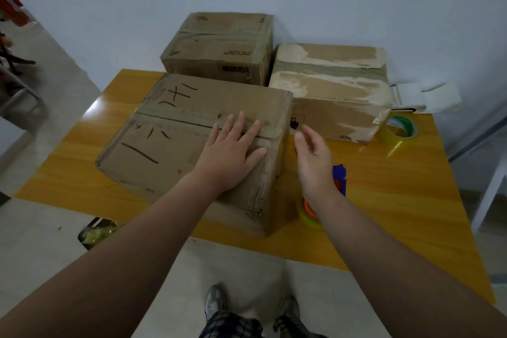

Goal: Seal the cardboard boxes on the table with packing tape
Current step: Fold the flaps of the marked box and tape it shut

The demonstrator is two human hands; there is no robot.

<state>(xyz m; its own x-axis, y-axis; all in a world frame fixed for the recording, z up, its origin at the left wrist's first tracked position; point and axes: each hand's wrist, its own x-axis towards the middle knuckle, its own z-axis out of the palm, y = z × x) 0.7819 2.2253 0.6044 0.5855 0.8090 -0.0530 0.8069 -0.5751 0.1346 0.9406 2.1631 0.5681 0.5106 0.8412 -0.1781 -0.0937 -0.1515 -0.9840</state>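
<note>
Three cardboard boxes stand on the yellow wooden table [397,200]. The nearest box [170,145] has black marker writing and a taped centre seam. My left hand [233,151] lies flat on its top near the right end, fingers straight over the seam. My right hand [312,162] hovers beside the box's right side, fingers relaxed and holding nothing. A blue tape dispenser [339,177] with a clear tape roll [308,212] lies on the table under my right wrist, partly hidden. A second box [219,46] stands at the back, a torn one [334,90] at the right.
A clear tape roll with a green core [399,129] lies beside the torn box. White papers [422,97] lie at the table's back right corner. A bin [94,233] stands on the floor under the left front edge. The wall runs close behind the boxes.
</note>
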